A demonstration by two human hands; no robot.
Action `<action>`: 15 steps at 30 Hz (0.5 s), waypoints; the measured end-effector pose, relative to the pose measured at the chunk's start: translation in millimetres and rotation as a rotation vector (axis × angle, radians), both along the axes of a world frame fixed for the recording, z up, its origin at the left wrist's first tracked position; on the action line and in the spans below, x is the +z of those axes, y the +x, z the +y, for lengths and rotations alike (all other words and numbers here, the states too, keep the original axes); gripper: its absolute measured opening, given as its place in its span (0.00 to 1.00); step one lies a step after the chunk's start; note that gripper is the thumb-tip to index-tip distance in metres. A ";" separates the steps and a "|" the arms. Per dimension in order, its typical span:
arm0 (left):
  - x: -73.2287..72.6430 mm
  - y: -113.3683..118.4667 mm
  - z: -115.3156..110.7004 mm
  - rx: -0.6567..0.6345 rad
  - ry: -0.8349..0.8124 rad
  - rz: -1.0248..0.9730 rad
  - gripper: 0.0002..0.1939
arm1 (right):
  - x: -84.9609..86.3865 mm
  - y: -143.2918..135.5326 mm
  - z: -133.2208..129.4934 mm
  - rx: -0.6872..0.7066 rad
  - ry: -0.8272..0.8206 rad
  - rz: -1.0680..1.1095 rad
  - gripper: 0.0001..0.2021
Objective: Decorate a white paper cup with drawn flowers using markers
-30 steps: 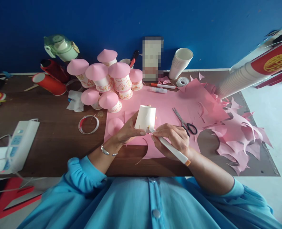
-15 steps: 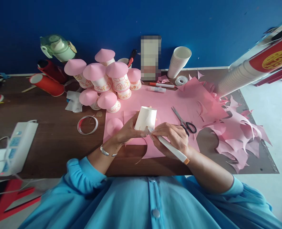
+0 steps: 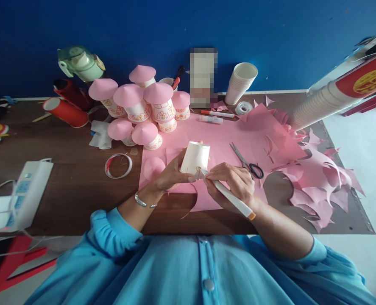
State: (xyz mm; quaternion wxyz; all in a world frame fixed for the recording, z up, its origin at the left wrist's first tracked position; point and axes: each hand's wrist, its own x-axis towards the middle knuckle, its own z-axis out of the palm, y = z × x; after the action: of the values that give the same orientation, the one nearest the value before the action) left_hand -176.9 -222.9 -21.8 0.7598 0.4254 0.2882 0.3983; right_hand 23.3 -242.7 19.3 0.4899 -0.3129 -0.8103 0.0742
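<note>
My left hand (image 3: 174, 173) is closed around a white paper cup (image 3: 196, 154), which is tilted above pink paper (image 3: 178, 186). Small orange-brown marks show near the cup's lower edge. In my right hand (image 3: 230, 182) is a white marker with an orange end (image 3: 234, 199), its tip at the cup beside those marks. Behind the left hand stand several decorated cups with pink paper cone tops (image 3: 158, 92). A single pink cone (image 3: 154, 167) lies by my left wrist. Scissors with black handles (image 3: 248, 162) rest on the paper to the right.
At right lie pink paper scraps (image 3: 321, 182) and a long stack of cups (image 3: 318, 106). Another cup stack (image 3: 241, 84) stands at the back near a white tape roll (image 3: 243, 108). A tape ring (image 3: 118, 165) and a power strip (image 3: 32, 192) are on the left.
A small rounded orange-brown outline now shows on the cup by the marker tip. My right hand has shifted slightly right; the whole view has drifted a little.
</note>
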 end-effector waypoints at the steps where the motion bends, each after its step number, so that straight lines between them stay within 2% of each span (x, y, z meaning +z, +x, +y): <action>1: -1.1 -0.1 0.1 0.005 0.002 -0.005 0.45 | 0.1 -0.1 0.0 0.004 0.000 0.002 0.08; 6: -6.4 -1.3 0.3 0.010 -0.006 -0.012 0.48 | 0.7 -0.7 0.4 0.017 0.008 0.012 0.09; 15: -6.3 -1.7 -0.2 0.008 -0.014 -0.009 0.51 | -2.2 -1.5 1.1 0.015 0.032 0.026 0.08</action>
State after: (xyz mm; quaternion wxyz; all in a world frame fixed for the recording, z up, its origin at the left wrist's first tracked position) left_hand -178.6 -223.2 -28.1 0.7625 0.4173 0.2890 0.4013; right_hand 21.8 -241.6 17.1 0.5047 -0.2981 -0.8072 0.0692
